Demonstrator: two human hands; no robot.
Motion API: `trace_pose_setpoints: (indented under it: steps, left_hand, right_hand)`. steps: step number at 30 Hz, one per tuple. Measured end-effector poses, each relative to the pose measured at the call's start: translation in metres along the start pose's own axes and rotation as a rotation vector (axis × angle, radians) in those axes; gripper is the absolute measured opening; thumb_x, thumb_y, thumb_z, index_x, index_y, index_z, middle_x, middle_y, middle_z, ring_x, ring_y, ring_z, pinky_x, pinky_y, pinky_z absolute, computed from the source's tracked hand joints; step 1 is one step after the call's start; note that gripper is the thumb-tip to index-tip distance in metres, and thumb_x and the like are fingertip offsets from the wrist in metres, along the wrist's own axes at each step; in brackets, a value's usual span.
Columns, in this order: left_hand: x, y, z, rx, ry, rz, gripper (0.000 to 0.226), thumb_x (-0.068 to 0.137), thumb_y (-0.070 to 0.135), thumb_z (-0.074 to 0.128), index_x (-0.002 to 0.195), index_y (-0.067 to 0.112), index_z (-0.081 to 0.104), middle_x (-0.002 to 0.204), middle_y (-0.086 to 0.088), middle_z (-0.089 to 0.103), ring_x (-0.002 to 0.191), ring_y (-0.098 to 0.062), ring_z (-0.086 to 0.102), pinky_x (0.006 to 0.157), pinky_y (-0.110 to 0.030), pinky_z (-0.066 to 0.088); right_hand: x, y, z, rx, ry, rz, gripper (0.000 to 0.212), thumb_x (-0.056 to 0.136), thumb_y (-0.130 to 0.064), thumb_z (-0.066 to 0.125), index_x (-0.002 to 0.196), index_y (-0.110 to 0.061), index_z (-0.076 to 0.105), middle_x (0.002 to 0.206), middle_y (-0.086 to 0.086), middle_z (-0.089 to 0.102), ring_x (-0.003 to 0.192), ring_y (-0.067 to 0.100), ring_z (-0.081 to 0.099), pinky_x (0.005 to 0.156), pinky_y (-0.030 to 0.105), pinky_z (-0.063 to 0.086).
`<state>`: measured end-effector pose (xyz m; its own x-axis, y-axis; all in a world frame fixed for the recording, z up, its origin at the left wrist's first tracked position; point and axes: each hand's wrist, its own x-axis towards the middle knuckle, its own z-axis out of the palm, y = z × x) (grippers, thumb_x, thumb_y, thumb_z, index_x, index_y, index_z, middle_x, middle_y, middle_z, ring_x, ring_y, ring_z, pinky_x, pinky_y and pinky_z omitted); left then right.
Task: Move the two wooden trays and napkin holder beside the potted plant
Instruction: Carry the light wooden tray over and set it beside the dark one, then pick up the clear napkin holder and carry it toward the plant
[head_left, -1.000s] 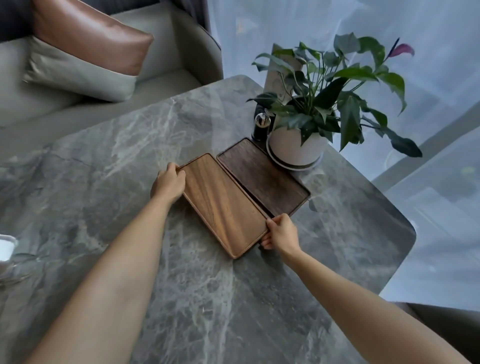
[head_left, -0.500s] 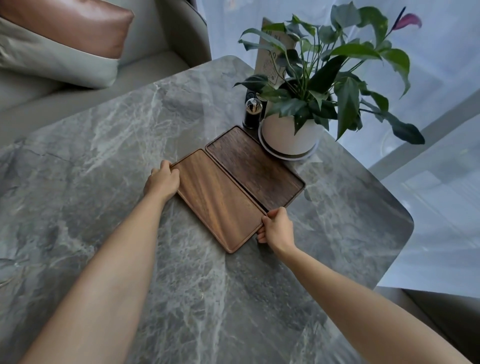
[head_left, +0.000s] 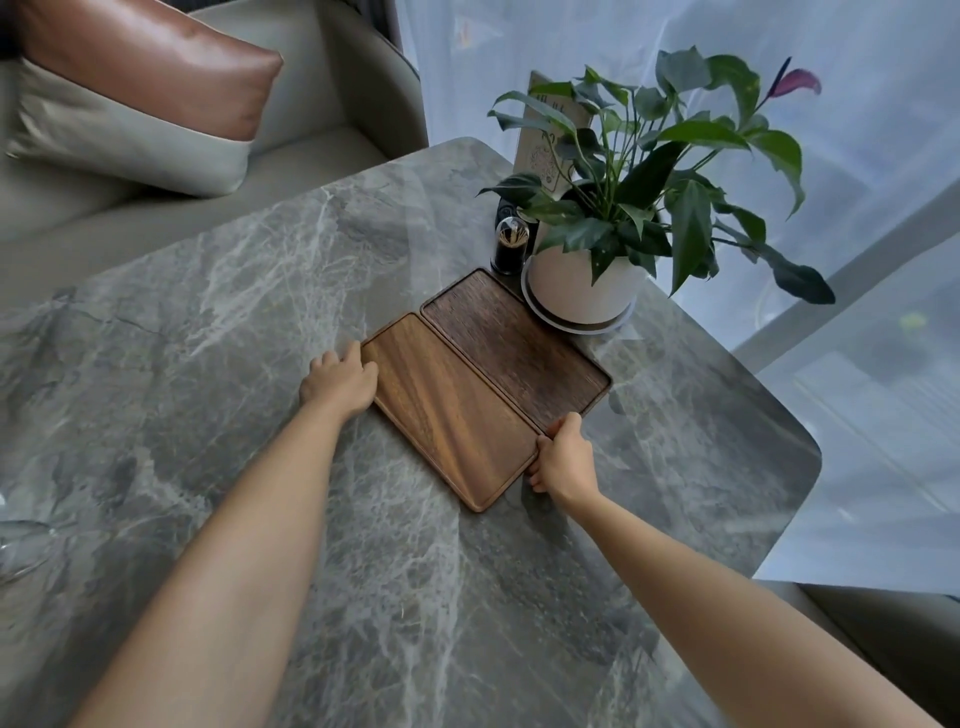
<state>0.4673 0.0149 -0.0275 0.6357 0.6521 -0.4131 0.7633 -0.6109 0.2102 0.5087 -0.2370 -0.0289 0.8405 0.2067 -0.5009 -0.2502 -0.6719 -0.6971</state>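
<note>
Two wooden trays lie side by side on the grey marble table (head_left: 218, 322). The lighter tray (head_left: 452, 415) is nearer me; the darker tray (head_left: 514, 343) lies against it, its far corner beside the potted plant (head_left: 587, 280) in a white pot. My left hand (head_left: 340, 382) grips the lighter tray's far-left end. My right hand (head_left: 563, 460) grips its near-right end, by the seam between the trays. No napkin holder is recognisable in view.
A small dark jar (head_left: 511, 247) with a clear domed top stands left of the pot, a card sign (head_left: 550, 150) behind it. A sofa with a brown-and-grey cushion (head_left: 140, 98) lies beyond the table. Glassware (head_left: 21, 545) shows at the left edge. The table's right edge is close.
The lighter tray has settled flat against the darker one. Both hands have stayed on its ends, and the camera view has shifted a little.
</note>
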Motion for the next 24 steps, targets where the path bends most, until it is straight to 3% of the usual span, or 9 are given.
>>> trace_pose_setpoints:
  steps: [2,5,9,12,14,15,18,21,24]
  left_hand:
    - [-0.006,-0.001,-0.004,0.083,0.017,0.024,0.054,0.097,0.033,0.023,0.148,0.018,0.012,0.153,-0.019,0.022,0.14,-0.033,0.02,0.11,-0.047,0.024]
    - [-0.015,-0.009,-0.015,0.121,0.104,0.073,0.056,0.097,0.033,0.027,0.148,0.014,0.012,0.149,-0.018,0.028,0.135,-0.033,0.026,0.107,-0.046,0.027]
    - [-0.03,-0.035,-0.039,0.128,0.236,0.164,0.057,0.096,0.032,0.032,0.147,0.013,0.014,0.149,-0.014,0.029,0.135,-0.031,0.027,0.108,-0.045,0.027]
    - [-0.044,-0.063,-0.064,0.167,0.296,0.17,0.06,0.097,0.036,0.029,0.149,0.015,0.008,0.159,-0.008,0.01,0.146,-0.024,0.007,0.117,-0.043,0.01]
    - [-0.055,-0.085,-0.084,0.205,0.325,0.162,0.062,0.097,0.039,0.026,0.149,0.015,0.002,0.16,-0.006,0.0,0.147,-0.021,-0.004,0.118,-0.044,0.0]
    - [-0.061,-0.097,-0.095,0.209,0.345,0.161,0.063,0.097,0.04,0.025,0.149,0.016,-0.001,0.16,-0.006,-0.003,0.147,-0.02,-0.008,0.118,-0.045,-0.003]
    - [-0.084,-0.134,-0.126,0.203,0.406,0.155,0.065,0.097,0.043,0.025,0.149,0.017,-0.005,0.16,-0.004,-0.009,0.147,-0.019,-0.011,0.117,-0.046,-0.006]
    - [-0.109,-0.176,-0.152,0.204,0.449,0.133,0.067,0.097,0.045,0.026,0.149,0.017,-0.006,0.16,-0.004,-0.011,0.146,-0.018,-0.012,0.117,-0.046,-0.007]
    - [-0.132,-0.227,-0.17,0.192,0.479,0.095,0.069,0.096,0.048,0.026,0.149,0.017,-0.007,0.16,-0.004,-0.011,0.146,-0.018,-0.012,0.117,-0.046,-0.006]
  right_hand:
    - [-0.003,-0.002,-0.003,-0.037,0.004,-0.02,0.008,0.092,-0.011,0.032,0.086,-0.016,0.03,0.069,0.01,0.052,0.052,0.023,0.05,0.05,0.038,0.048]
    - [-0.009,-0.008,-0.007,-0.124,0.028,-0.052,0.009,0.095,-0.021,0.038,0.091,-0.014,0.033,0.074,0.011,0.054,0.065,0.031,0.058,0.062,0.046,0.051]
    - [-0.02,-0.031,-0.005,-0.245,0.079,-0.161,0.017,0.094,-0.027,0.039,0.093,-0.012,0.032,0.076,0.007,0.05,0.066,0.026,0.048,0.061,0.038,0.039]
    - [-0.033,-0.066,0.01,-0.277,0.085,-0.265,0.018,0.093,-0.029,0.039,0.098,-0.012,0.032,0.082,0.01,0.049,0.079,0.033,0.05,0.068,0.037,0.036]
    - [-0.044,-0.094,0.026,-0.312,0.042,-0.376,0.031,0.094,-0.029,0.04,0.114,-0.006,0.035,0.092,0.018,0.055,0.093,0.039,0.055,0.072,0.039,0.037]
    - [-0.05,-0.108,0.035,-0.349,0.017,-0.451,0.041,0.094,-0.028,0.041,0.125,-0.003,0.033,0.106,0.025,0.057,0.103,0.041,0.053,0.077,0.041,0.039]
    - [-0.073,-0.15,0.065,-0.481,-0.042,-0.639,0.065,0.094,-0.033,0.042,0.144,-0.001,0.014,0.148,0.023,0.03,0.134,0.036,0.031,0.108,0.04,0.028]
    - [-0.101,-0.187,0.1,-0.602,-0.051,-0.809,0.074,0.095,-0.038,0.038,0.146,-0.002,-0.001,0.158,0.015,0.005,0.145,0.027,0.006,0.117,0.033,0.009]
    - [-0.13,-0.216,0.14,-0.703,-0.065,-0.954,0.077,0.095,-0.044,0.033,0.145,-0.003,-0.009,0.158,0.015,-0.007,0.146,0.024,-0.007,0.119,0.034,0.0]
